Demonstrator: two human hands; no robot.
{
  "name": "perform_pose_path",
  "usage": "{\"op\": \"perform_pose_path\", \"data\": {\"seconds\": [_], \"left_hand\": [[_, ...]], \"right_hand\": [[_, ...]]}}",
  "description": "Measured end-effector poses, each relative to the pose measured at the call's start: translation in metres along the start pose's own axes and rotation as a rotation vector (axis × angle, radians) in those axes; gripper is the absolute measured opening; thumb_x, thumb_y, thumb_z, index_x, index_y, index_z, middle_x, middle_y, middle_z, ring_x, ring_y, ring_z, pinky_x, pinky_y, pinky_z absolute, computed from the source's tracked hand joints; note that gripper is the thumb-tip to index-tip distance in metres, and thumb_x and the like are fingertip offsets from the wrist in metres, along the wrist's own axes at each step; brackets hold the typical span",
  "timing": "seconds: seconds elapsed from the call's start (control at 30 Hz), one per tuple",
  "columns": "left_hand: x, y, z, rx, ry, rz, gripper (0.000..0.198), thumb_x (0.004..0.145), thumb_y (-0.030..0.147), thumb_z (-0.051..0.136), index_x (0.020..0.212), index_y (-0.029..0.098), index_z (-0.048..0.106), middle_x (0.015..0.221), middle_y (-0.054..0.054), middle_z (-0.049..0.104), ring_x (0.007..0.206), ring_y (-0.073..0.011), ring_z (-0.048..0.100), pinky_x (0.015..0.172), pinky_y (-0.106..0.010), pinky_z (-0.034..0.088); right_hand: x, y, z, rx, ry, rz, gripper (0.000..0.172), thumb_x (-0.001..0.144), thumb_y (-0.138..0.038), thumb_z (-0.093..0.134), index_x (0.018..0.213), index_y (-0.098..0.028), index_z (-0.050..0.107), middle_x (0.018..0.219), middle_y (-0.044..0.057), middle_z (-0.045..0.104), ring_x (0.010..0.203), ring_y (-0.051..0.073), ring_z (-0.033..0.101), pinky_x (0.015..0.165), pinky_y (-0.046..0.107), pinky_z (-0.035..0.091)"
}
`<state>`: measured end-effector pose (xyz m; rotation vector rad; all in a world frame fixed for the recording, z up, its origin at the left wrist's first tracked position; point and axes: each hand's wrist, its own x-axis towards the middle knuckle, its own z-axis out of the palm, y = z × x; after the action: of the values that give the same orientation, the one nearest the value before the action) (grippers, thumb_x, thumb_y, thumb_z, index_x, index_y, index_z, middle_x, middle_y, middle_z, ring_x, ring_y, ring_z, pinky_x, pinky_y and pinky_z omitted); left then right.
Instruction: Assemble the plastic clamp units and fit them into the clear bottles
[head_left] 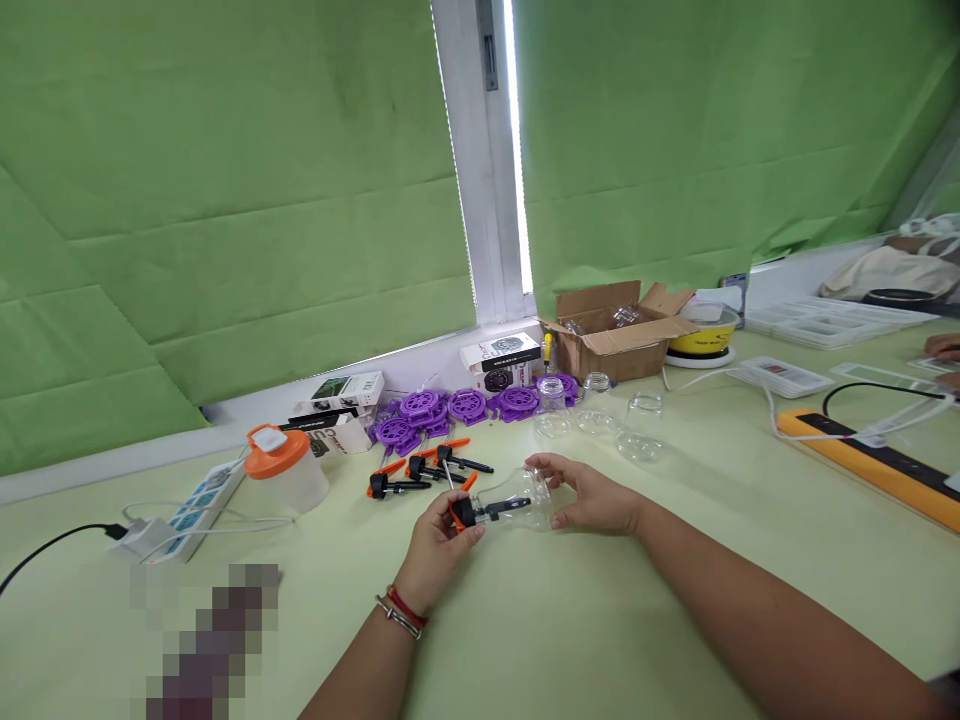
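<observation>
My left hand (442, 535) is closed round a black pump head (464, 512) with orange parts, at the neck of a clear plastic bottle (536, 490). The bottle lies sideways between my hands, and the pump's black tube runs inside it. Curved round the bottle's wide base, the fingers of my right hand (592, 495) grip it from the right. Just beyond my left hand, three similar black-and-orange pump heads (416, 470) lie on the table. Several clear bottles (641, 430) stand farther back, to the right.
Purple slotted plastic parts (466, 405) and small printed boxes (337, 410) line the wall. An open cardboard box (619, 345) stands behind the bottles. At left are an orange-lidded jug (289, 470) and a power strip (202, 510); an orange power strip (870, 460) lies at right. Another person's hand (943, 347) shows at the right edge.
</observation>
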<state>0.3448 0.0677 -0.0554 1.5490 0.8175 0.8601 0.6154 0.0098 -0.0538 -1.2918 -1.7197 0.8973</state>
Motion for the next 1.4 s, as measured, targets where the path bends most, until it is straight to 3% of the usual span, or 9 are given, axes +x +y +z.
{"op": "perform_pose_path", "data": {"seconds": [0.2, 0.37, 0.53, 0.7, 0.97, 1.07, 1.17, 1.23, 1.4], "left_hand": [[-0.001, 0.002, 0.000, -0.006, 0.001, 0.004, 0.046, 0.065, 0.027, 0.075, 0.106, 0.020, 0.056, 0.096, -0.004, 0.061, 0.083, -0.0150, 0.055, 0.073, -0.029, 0.049], [-0.001, 0.002, 0.000, -0.022, -0.012, -0.003, 0.047, 0.064, 0.027, 0.075, 0.106, 0.020, 0.056, 0.094, -0.004, 0.060, 0.083, -0.0151, 0.055, 0.074, -0.029, 0.048], [-0.001, 0.004, 0.001, -0.023, -0.013, -0.007, 0.047, 0.063, 0.027, 0.076, 0.105, 0.020, 0.056, 0.094, -0.003, 0.060, 0.083, -0.0153, 0.054, 0.073, -0.029, 0.047], [-0.002, 0.003, 0.001, -0.007, -0.029, -0.003, 0.046, 0.065, 0.026, 0.075, 0.106, 0.020, 0.055, 0.095, -0.004, 0.060, 0.083, -0.0150, 0.054, 0.074, -0.029, 0.047], [-0.001, 0.001, 0.000, -0.006, -0.036, -0.002, 0.046, 0.065, 0.024, 0.075, 0.105, 0.020, 0.054, 0.095, -0.003, 0.059, 0.083, -0.0148, 0.053, 0.074, -0.029, 0.047], [0.000, 0.001, 0.000, -0.007, -0.031, -0.006, 0.046, 0.064, 0.024, 0.075, 0.105, 0.020, 0.054, 0.094, -0.003, 0.059, 0.083, -0.0148, 0.053, 0.073, -0.028, 0.047], [0.000, 0.000, 0.000, -0.020, -0.018, -0.002, 0.046, 0.064, 0.025, 0.076, 0.105, 0.020, 0.055, 0.093, -0.003, 0.059, 0.083, -0.0148, 0.053, 0.074, -0.029, 0.047], [0.000, 0.000, -0.001, -0.022, -0.014, 0.003, 0.046, 0.064, 0.024, 0.076, 0.105, 0.019, 0.055, 0.093, -0.003, 0.059, 0.083, -0.0147, 0.054, 0.075, -0.029, 0.047], [0.000, 0.001, -0.001, -0.020, -0.004, 0.003, 0.045, 0.063, 0.023, 0.076, 0.104, 0.020, 0.056, 0.092, -0.003, 0.060, 0.082, -0.0148, 0.054, 0.074, -0.029, 0.048]], "right_hand": [[0.000, 0.004, -0.003, 0.019, -0.025, -0.056, 0.079, 0.064, -0.040, 0.076, 0.134, -0.020, 0.045, 0.123, 0.009, 0.056, 0.114, 0.024, 0.050, 0.103, 0.044, 0.035], [0.001, 0.008, -0.004, 0.073, -0.064, -0.021, 0.075, 0.072, -0.051, 0.066, 0.135, -0.018, 0.045, 0.122, 0.010, 0.057, 0.115, 0.027, 0.051, 0.101, 0.047, 0.037], [0.004, 0.007, -0.004, 0.084, -0.145, -0.043, 0.063, 0.082, -0.055, 0.054, 0.134, -0.019, 0.048, 0.132, 0.012, 0.049, 0.124, 0.028, 0.044, 0.107, 0.046, 0.030], [0.005, 0.005, -0.001, -0.020, -0.085, 0.051, 0.062, 0.086, -0.064, 0.038, 0.128, -0.022, 0.054, 0.145, 0.009, 0.036, 0.135, 0.029, 0.027, 0.114, 0.046, 0.018], [0.006, 0.011, 0.004, -0.034, -0.003, 0.141, 0.071, 0.087, -0.068, 0.027, 0.137, -0.021, 0.044, 0.144, 0.008, 0.038, 0.136, 0.028, 0.026, 0.115, 0.046, 0.014], [0.004, 0.013, -0.003, 0.035, -0.082, 0.096, 0.070, 0.085, -0.065, 0.039, 0.142, -0.024, 0.036, 0.150, 0.006, 0.029, 0.139, 0.027, 0.021, 0.115, 0.045, 0.013], [0.002, 0.015, -0.009, 0.091, -0.156, 0.007, 0.090, 0.072, -0.056, 0.066, 0.146, -0.026, 0.024, 0.151, 0.008, 0.026, 0.138, 0.029, 0.023, 0.113, 0.046, 0.020], [0.002, 0.016, -0.009, 0.103, -0.155, -0.031, 0.095, 0.066, -0.049, 0.075, 0.145, -0.025, 0.026, 0.148, 0.010, 0.030, 0.136, 0.029, 0.026, 0.111, 0.046, 0.024], [0.003, 0.017, -0.006, 0.138, -0.146, -0.003, 0.085, 0.068, -0.045, 0.075, 0.140, -0.023, 0.036, 0.145, 0.010, 0.036, 0.135, 0.029, 0.030, 0.112, 0.045, 0.023]]}}
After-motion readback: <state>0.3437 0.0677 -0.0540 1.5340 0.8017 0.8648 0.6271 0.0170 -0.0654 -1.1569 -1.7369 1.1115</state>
